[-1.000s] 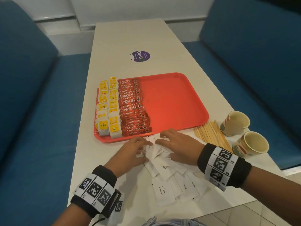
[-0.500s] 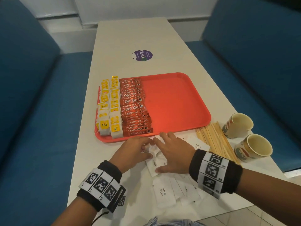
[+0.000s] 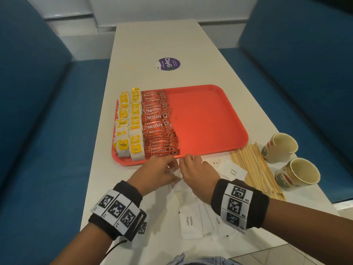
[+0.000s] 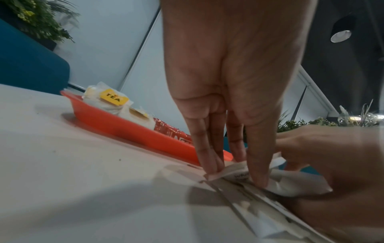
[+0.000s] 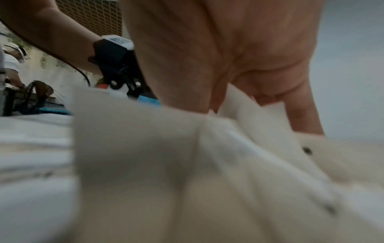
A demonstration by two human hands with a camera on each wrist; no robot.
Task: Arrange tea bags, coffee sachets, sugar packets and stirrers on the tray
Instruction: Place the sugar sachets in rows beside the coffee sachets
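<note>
A red tray lies mid-table, with yellow-tagged tea bags in two columns at its left and red coffee sachets beside them. Just before its near edge, my left hand and right hand meet over a small bunch of white sugar packets. In the left wrist view the left hand pinches the sugar packets between thumb and fingers. In the right wrist view, the right hand grips the bunched sugar packets from the other side. Wooden stirrers lie on the table right of my hands.
More loose sugar packets are spread on the table under my right wrist, and one lies by the stirrers. Two paper cups lie on their sides at the right edge. A purple sticker marks the far table.
Both hands have slid forward to the tray's near edge and closed together, bunching some of the sugar packets between them. The other packets stay spread behind.
</note>
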